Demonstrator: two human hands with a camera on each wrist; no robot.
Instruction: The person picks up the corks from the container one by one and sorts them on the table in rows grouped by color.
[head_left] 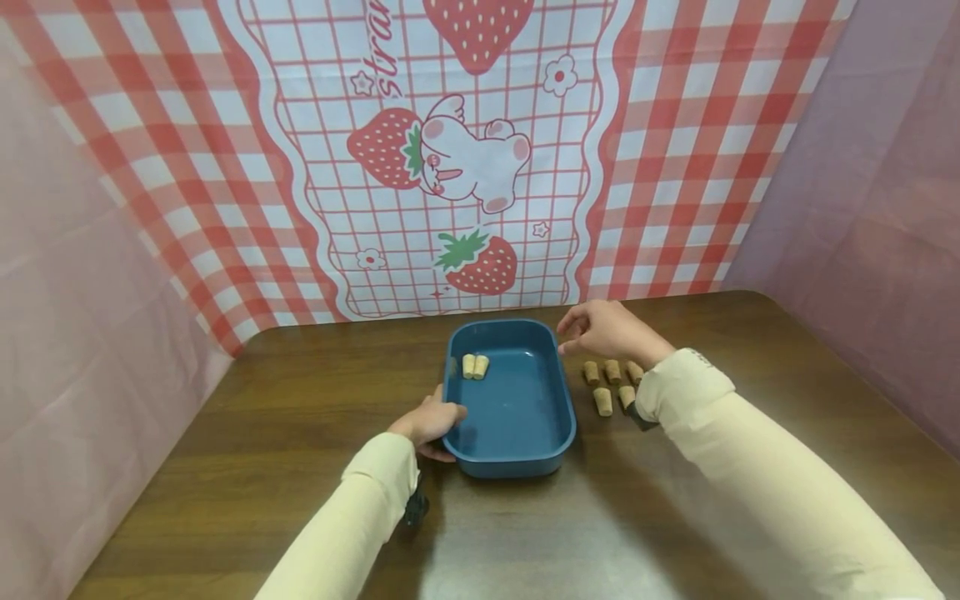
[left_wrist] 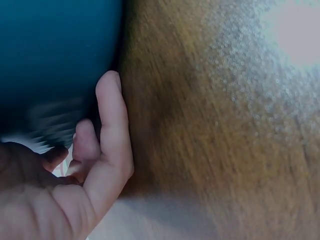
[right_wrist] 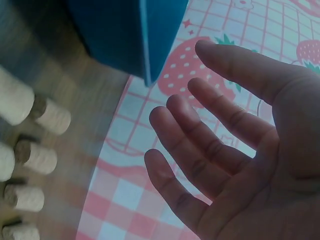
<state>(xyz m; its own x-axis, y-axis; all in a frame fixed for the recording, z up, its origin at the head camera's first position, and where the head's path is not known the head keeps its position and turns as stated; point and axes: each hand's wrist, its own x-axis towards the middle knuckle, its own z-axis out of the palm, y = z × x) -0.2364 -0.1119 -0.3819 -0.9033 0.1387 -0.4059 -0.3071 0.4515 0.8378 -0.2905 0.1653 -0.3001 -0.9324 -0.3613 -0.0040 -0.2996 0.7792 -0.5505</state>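
A deep blue rectangular tub [head_left: 517, 457] with rounded corners stands on the wooden table. Two cork stoppers [head_left: 480, 367] lie side by side in it, near its left wall. My left hand [head_left: 429, 421] holds that wall, thumb over the rim and fingers along the outside. Its fingertips [left_wrist: 109, 87] show low against the tub's side in the left wrist view. Beyond the tub's right rim my right hand [head_left: 611, 327] is raised with nothing in it, its fingers spread and slightly bent. Several more corks [head_left: 603, 402] stand on the table below this hand, partly hidden by the sleeve.
The brown wooden table [head_left: 300, 483] spreads around the tub. A checked strawberry cloth [head_left: 480, 167] hangs behind its far edge. Pale pink fabric [head_left: 90, 250] closes off the left side, and more fabric [head_left: 870, 217] hangs on the right.
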